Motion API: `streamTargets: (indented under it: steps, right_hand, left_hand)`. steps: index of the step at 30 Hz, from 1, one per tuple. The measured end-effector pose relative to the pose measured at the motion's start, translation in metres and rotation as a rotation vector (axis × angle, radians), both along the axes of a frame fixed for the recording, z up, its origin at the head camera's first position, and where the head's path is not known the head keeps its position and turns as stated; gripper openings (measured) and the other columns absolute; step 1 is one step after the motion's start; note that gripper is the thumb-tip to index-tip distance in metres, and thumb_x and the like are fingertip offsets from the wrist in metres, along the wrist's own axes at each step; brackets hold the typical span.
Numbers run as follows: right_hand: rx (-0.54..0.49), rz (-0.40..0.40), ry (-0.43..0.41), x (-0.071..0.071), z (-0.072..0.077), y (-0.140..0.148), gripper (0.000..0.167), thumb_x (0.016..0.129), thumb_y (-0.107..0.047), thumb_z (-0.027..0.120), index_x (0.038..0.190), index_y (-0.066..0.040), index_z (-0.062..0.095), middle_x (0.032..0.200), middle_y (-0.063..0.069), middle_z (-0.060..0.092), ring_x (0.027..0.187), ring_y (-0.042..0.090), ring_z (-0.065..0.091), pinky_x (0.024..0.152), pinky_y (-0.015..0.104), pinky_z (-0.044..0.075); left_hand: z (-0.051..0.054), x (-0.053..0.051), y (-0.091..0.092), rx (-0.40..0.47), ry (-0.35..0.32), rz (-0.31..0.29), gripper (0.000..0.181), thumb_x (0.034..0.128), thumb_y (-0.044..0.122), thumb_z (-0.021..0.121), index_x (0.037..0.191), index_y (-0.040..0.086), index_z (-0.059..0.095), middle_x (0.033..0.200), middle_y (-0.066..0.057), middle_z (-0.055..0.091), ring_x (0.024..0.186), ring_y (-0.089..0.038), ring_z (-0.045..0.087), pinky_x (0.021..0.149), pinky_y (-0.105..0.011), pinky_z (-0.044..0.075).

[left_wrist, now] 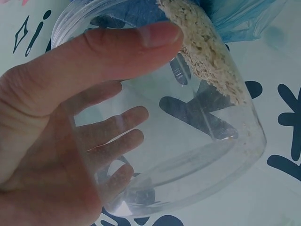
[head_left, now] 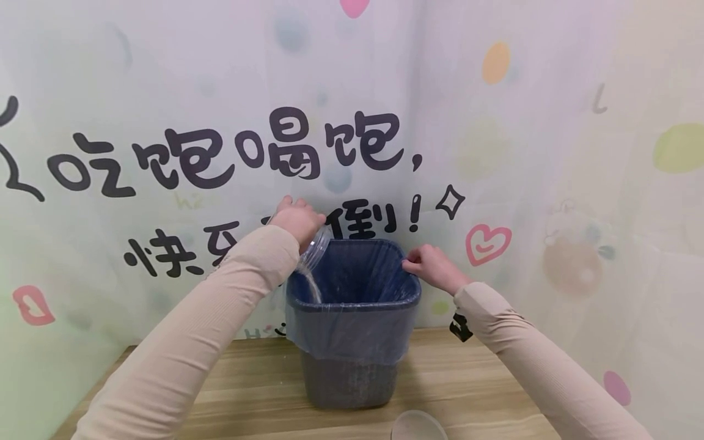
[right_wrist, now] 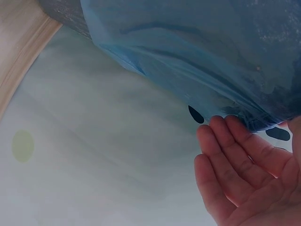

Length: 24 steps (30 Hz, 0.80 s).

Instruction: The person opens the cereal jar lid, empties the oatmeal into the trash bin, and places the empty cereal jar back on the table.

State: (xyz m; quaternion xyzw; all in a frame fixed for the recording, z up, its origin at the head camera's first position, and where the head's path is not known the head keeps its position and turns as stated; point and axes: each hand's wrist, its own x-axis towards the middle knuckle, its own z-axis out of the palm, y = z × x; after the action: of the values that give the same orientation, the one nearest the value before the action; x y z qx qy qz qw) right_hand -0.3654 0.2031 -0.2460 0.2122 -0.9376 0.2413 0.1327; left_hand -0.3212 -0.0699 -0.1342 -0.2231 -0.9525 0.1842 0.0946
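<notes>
My left hand (head_left: 299, 223) grips a clear plastic jar (head_left: 316, 249) tilted over the left rim of a dark bin (head_left: 352, 360). A pale stream (head_left: 311, 285) falls from its mouth into the bin. In the left wrist view the thumb and fingers wrap the jar (left_wrist: 178, 179), and beige flaky grains (left_wrist: 207, 52) lie along its side towards the mouth. My right hand (head_left: 434, 267) pinches the bin's right rim, where a blue bag (head_left: 352, 333) lines it and folds over outside. In the right wrist view, several fingers of the right hand (right_wrist: 244, 174) extend beside the bag (right_wrist: 188, 52).
The bin stands on a wooden table (head_left: 253, 385). A round pale lid-like disc (head_left: 418, 426) lies at the table's front edge. Behind is a white printed sheet (head_left: 352, 73) with black characters and coloured shapes. A small black object (head_left: 461, 327) shows by the right forearm.
</notes>
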Motion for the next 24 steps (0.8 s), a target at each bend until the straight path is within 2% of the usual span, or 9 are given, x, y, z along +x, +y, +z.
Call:
streamTargets:
  steps: [15, 24]
  right_hand:
    - [0.026, 0.03, 0.009, -0.0067, 0.0011, 0.0032, 0.019, 0.088, -0.011, 0.059, 0.076, -0.001, 0.068, 0.064, 0.001, 0.06, 0.057, 0.013, 0.048, 0.056, 0.028, 0.042]
    - [0.034, 0.058, -0.004, -0.0077, 0.0026, 0.0047, 0.023, 0.088, -0.012, 0.059, 0.065, -0.007, 0.058, 0.058, -0.003, 0.048, 0.053, 0.011, 0.041, 0.052, 0.026, 0.036]
  left_hand:
    - [0.0016, 0.0007, -0.0009, 0.001, 0.009, -0.007, 0.046, 0.0787, 0.003, 0.068, 0.124, 0.007, 0.058, 0.122, -0.017, 0.059, 0.113, -0.035, 0.05, 0.1, -0.051, 0.032]
    - [0.002, 0.0007, -0.0005, 0.002, -0.021, 0.02, 0.051, 0.0803, 0.003, 0.066, 0.13, 0.009, 0.055, 0.127, -0.018, 0.057, 0.117, -0.035, 0.048, 0.104, -0.052, 0.029]
